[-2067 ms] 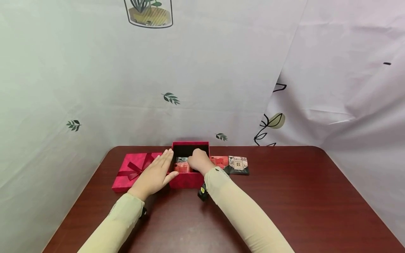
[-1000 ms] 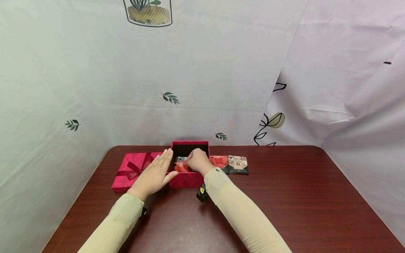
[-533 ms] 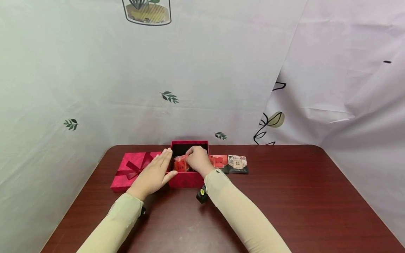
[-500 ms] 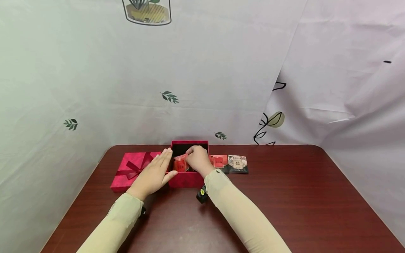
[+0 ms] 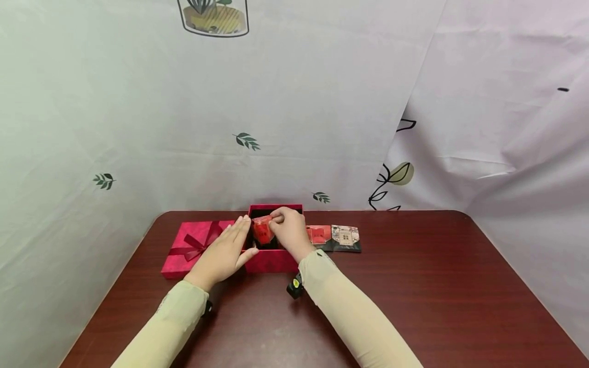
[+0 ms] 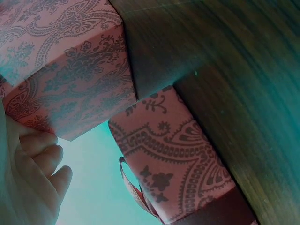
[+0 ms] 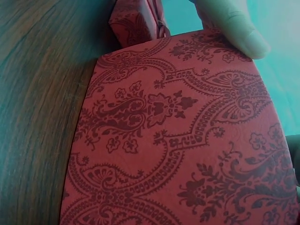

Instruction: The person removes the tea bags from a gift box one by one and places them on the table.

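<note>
An open red patterned box (image 5: 271,260) stands at the far middle of the dark wooden table (image 5: 414,306). My right hand (image 5: 289,230) pinches a small red packet (image 5: 263,229) and holds it above the box's opening. My left hand (image 5: 225,253) lies flat with straight fingers against the box's left wall, thumb on its front corner. In the left wrist view the box wall (image 6: 70,79) and the lid (image 6: 178,164) show, with my fingers (image 6: 37,173) at the lower left. The right wrist view is filled by the box's front wall (image 7: 178,150), with a thumb tip (image 7: 234,28) at the top.
The red lid with a dark ribbon bow (image 5: 193,248) lies left of the box. Two small packets, one red (image 5: 318,235) and one dark with a pale picture (image 5: 346,238), lie right of the box. A leaf-printed cloth (image 5: 276,102) hangs behind the table.
My right hand has come up out of the box with the red packet pinched in its fingers. The left hand has stayed against the box.
</note>
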